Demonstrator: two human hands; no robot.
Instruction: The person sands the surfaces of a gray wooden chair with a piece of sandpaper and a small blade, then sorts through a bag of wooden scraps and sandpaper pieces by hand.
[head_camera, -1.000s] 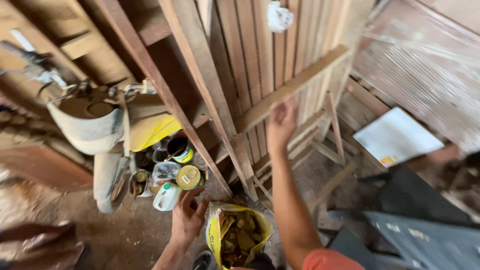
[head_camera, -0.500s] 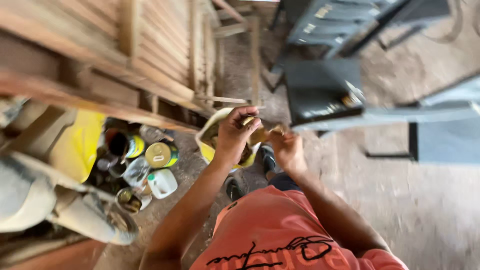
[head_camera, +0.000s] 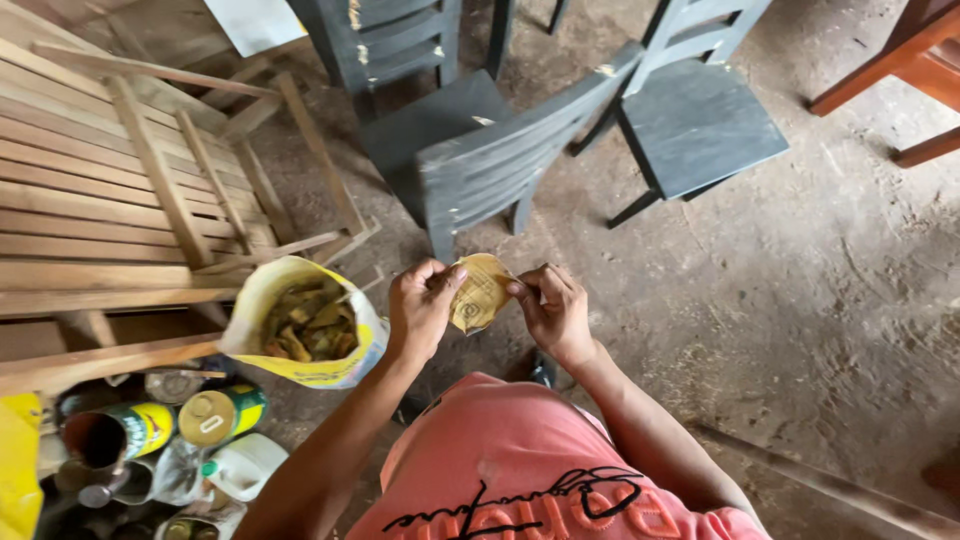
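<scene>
Left hand: pinches the worn sandpaper piece at its left edge.
Right hand: fingertips grip its right edge (held mid-air, above the floor).
Risk: opposing pulls may tear it.
Nearby: open yellow bag.

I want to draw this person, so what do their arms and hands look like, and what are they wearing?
Both arms are bare from the shoulder down, with no sleeves reaching them. The left hand and right hand wear no gloves, and I can see no rings, watch or bracelets. The person wears a coral-pink shirt with black looping script across it.
</scene>
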